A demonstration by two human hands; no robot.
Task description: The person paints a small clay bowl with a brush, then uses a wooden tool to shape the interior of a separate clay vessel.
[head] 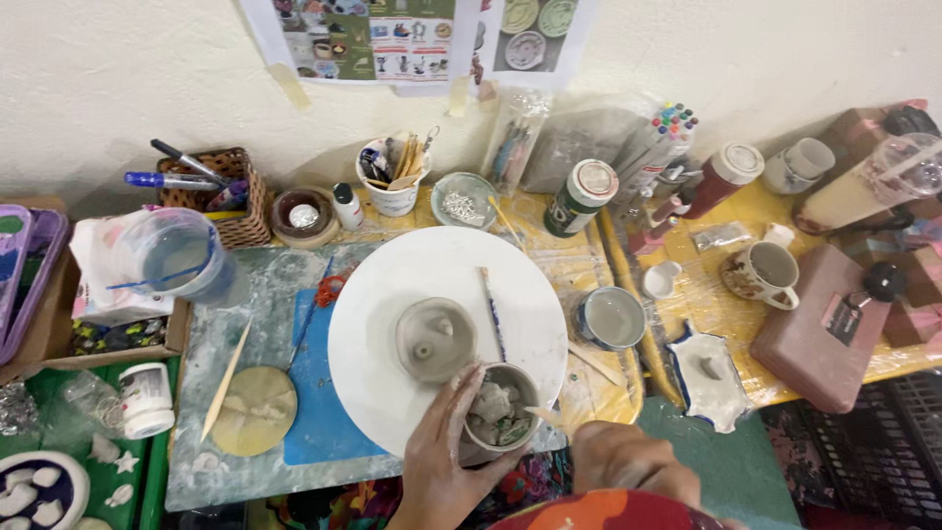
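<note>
My left hand (pixel 442 466) grips the side of a small grey cup (pixel 500 417) full of wet clay scraps at the near edge of a white round board (pixel 392 285). My right hand (pixel 628 459) is closed on a thin wooden stick whose tip (pixel 543 413) reaches the cup's rim. A grey clay lid-like piece (pixel 435 339) lies in the middle of the board. A thin paintbrush (pixel 492 312) rests on the board beside it.
A wooden pointed tool (pixel 226 378) and a flat clay disc (pixel 254 410) lie at the left. A plastic water jug (pixel 182 257), a basket of pens (pixel 221 191), a cup of tools (pixel 392 177), a grey bowl (pixel 610 318) and mugs (pixel 765 275) crowd the table.
</note>
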